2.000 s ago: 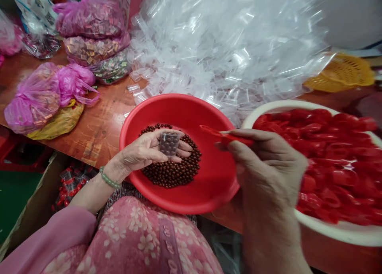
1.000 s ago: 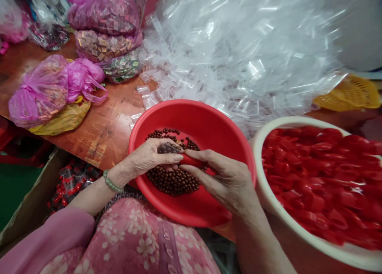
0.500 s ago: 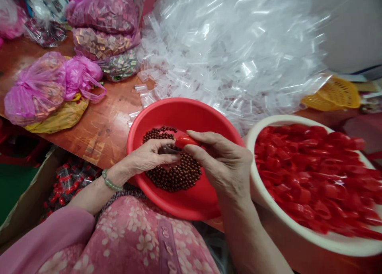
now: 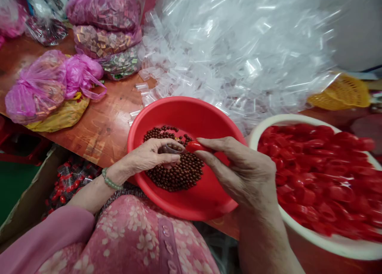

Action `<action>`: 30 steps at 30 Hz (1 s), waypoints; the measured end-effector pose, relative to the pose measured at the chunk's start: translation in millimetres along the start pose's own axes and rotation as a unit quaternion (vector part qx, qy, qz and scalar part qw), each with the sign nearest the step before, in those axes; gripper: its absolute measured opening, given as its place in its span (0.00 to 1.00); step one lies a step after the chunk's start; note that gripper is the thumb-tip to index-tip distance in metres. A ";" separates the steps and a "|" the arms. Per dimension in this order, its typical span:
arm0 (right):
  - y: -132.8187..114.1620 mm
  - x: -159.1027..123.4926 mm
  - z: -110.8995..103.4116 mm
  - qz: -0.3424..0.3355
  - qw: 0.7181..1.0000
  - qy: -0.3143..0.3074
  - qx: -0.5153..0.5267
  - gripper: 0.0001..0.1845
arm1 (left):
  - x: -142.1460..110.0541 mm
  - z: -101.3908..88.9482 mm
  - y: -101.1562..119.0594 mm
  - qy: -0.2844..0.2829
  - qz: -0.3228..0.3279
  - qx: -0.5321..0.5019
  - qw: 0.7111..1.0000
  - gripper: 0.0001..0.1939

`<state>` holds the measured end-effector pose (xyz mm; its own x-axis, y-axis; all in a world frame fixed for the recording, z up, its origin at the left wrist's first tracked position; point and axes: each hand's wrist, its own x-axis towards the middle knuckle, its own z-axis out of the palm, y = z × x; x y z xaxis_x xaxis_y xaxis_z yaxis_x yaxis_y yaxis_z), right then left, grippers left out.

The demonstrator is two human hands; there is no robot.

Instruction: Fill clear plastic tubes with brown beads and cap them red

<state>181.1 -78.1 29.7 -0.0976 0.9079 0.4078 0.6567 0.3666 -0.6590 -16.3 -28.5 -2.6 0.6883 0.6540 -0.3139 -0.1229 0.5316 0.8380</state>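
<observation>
Pinching 1 small clear plastic container, the left hand holds it, thumb and fingers closed on its sides, above the round red plastic basin with glossy brown beads. The right hand grips 1 glossy red plastic piece between thumb and fingertips, near the container's rim; contact cannot be told. Rightward sits the white plastic tub.

Small workshop: counter with heap of clear sleeves, tub of red caps, basin of brown beads, tied bags of small parts.
</observation>
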 end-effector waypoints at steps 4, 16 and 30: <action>-3.8 5.5 13.4 0.003 0.997 0.041 0.063 0.14 | 0.2 -0.4 0.4 -0.001 0.004 -0.014 1.000 0.15; -6.1 6.4 45.1 0.046 0.992 0.051 0.106 0.09 | -0.4 -3.6 0.5 -0.038 0.018 -0.014 0.999 0.26; 4.7 10.6 53.6 -0.165 0.964 -0.054 -0.199 0.38 | 6.7 -4.0 -4.4 -0.028 -0.015 -0.145 0.989 0.24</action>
<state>143.1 -55.9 -3.0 -0.4140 0.7792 0.4707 0.8095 0.5516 -0.2012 -14.0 -24.3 -10.3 0.7326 0.6085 -0.3050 -0.2962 0.6884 0.6621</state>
